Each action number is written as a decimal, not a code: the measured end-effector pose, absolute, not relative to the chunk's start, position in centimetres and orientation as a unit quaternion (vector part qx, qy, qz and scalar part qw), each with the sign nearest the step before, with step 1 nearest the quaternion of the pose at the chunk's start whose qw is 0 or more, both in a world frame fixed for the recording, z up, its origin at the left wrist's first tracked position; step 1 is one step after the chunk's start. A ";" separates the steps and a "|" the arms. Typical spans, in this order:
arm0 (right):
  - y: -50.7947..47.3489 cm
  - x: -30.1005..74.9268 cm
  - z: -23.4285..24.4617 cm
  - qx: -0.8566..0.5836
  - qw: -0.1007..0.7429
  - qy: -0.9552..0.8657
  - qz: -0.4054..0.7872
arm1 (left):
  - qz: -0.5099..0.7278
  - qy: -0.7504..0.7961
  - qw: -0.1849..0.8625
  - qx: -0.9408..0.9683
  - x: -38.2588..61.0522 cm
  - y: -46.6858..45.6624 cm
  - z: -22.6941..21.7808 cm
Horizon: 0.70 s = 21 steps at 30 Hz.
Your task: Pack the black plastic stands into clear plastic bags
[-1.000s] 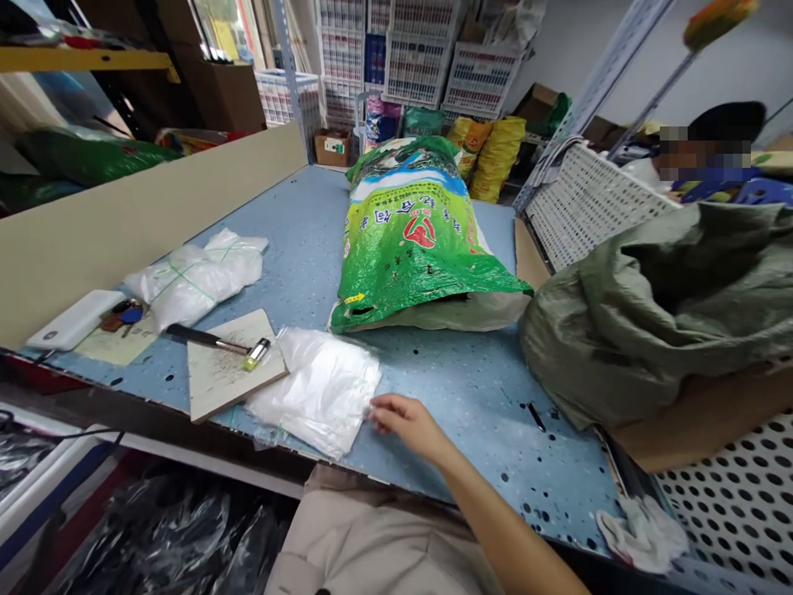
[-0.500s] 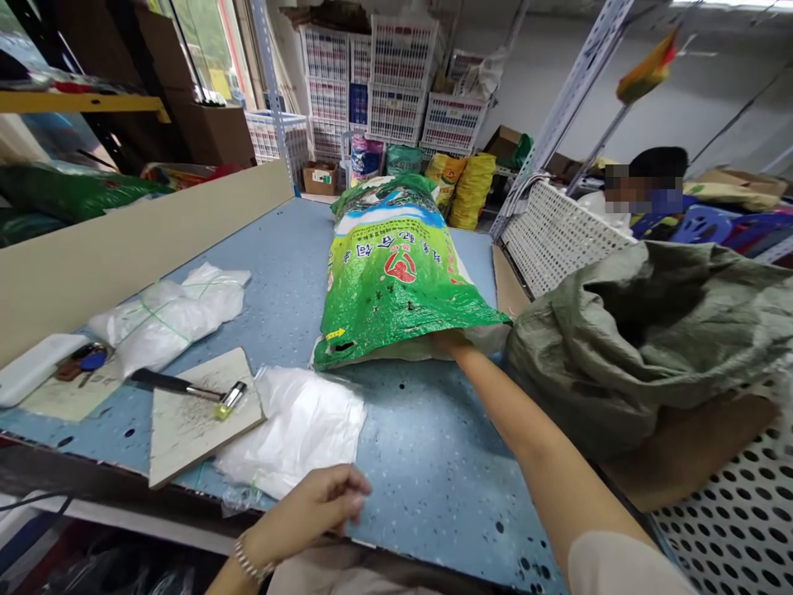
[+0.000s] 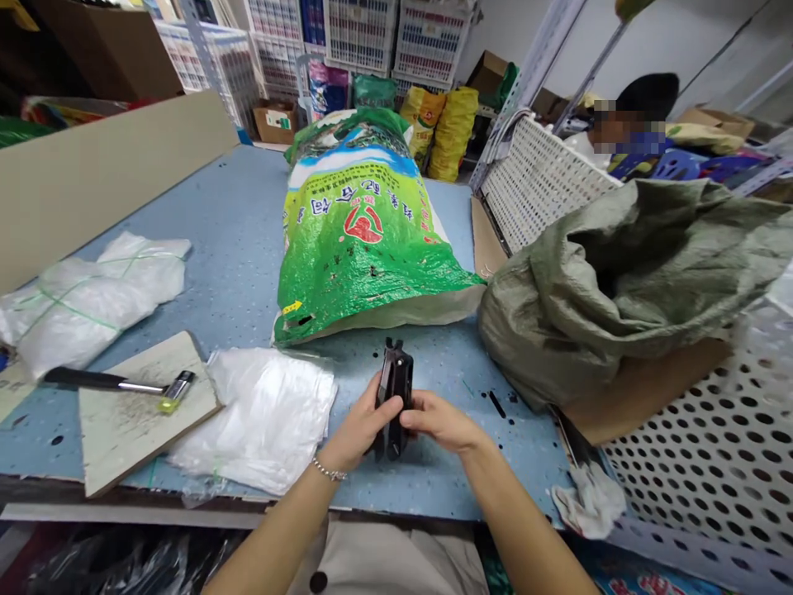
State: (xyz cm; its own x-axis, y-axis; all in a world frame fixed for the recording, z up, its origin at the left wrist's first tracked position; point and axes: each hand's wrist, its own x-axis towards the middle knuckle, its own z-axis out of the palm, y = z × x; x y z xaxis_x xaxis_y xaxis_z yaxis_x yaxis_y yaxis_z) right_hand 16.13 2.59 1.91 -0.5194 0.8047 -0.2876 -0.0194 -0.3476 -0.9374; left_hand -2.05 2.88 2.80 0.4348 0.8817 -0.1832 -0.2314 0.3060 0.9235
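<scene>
Over the blue surface, the left hand and right hand close around a black object; a loose grip could drop it beside the plastic sheets.

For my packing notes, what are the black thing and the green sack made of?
The black thing, in the left hand and right hand, looks like matte plastic or coated metal, dull-sheened. The green sack looks like glossy printed plastic: shiny creases, paler lining at its mouth.
</scene>
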 end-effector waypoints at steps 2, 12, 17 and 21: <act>1.0 15.2 1.6 -0.364 0.326 -0.397 0.777 | 0.358 0.383 0.728 0.441 -1.7 2.6 3.7; -0.4 16.6 8.9 -0.493 0.466 -0.519 0.520 | 0.421 0.399 0.712 0.397 -2.0 4.1 3.8; -0.7 27.4 22.8 -0.699 0.352 -0.595 -0.182 | 0.452 0.449 0.652 0.412 -4.3 9.9 4.1; 4.7 33.8 28.7 -0.823 0.030 -0.489 -0.289 | 0.473 0.451 0.620 0.434 -4.5 13.2 4.2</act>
